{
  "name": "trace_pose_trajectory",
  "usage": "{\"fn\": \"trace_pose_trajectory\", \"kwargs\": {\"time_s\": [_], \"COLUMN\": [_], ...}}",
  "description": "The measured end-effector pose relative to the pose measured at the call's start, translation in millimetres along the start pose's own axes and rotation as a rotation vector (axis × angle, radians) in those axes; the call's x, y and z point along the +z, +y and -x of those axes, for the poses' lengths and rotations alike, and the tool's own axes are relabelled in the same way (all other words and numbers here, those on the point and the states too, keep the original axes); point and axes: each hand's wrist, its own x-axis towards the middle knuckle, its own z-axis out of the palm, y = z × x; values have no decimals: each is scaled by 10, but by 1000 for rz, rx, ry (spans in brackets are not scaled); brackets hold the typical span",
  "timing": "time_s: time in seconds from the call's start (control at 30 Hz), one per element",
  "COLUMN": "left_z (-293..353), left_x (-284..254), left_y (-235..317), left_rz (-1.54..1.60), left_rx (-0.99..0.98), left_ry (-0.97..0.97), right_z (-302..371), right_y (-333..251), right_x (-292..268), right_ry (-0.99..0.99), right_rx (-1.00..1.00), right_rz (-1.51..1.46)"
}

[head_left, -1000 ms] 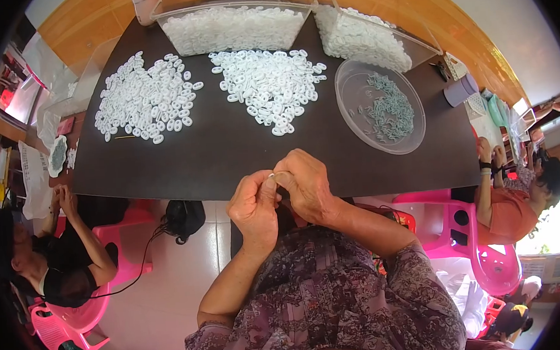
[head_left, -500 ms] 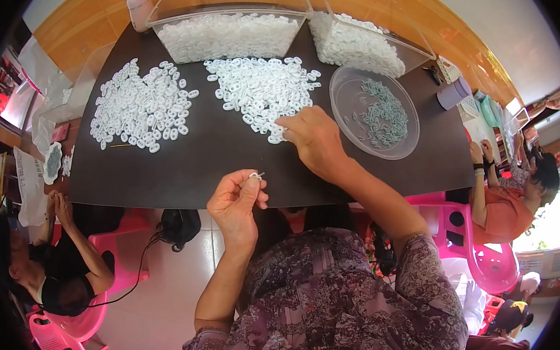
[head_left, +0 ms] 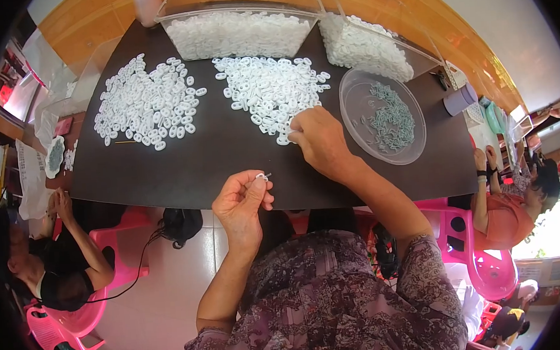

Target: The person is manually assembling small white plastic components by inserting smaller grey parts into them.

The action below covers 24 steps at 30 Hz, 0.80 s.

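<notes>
Left hand [head_left: 240, 206] pinches a white piece [head_left: 261, 177], pin [head_left: 268, 175] protruding; apart from it, right hand [head_left: 319, 137], grip unclear, touches the pile [head_left: 269, 95] ahead, where plenty apparently remains.

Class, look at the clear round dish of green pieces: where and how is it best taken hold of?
The round dish is probably best pinched by its near rim, with the right hand coming from the person's side. It is wide and shallow with a raised edge; the clear box crowds its far side, and loose green pieces suggest keeping it level.
</notes>
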Motion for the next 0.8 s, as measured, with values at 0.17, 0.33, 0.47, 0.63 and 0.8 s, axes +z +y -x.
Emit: {"fn": "trace_pose_trajectory", "kwargs": {"time_s": [0.17,0.33,0.47,0.63,0.8], "left_z": [-11,-7,10,31,93], "left_x": [-3,68,67,101,133], "left_y": [15,47,33,41,15], "left_rz": [7,-5,25,-34,-42], "left_rx": [-23,-23,-25,110,121], "left_ry": [-5,13,-5,52,20], "right_z": [119,210,248,281,391], "right_y": [-218,-401,-466,-524,-527], "right_x": [-140,-206,-201,-204,-78], "right_ry": [-133,-237,-223,-265,-180], "right_rx": [167,366,432,414,601], "right_rz": [-298,-585,-690,-699,-965]}}
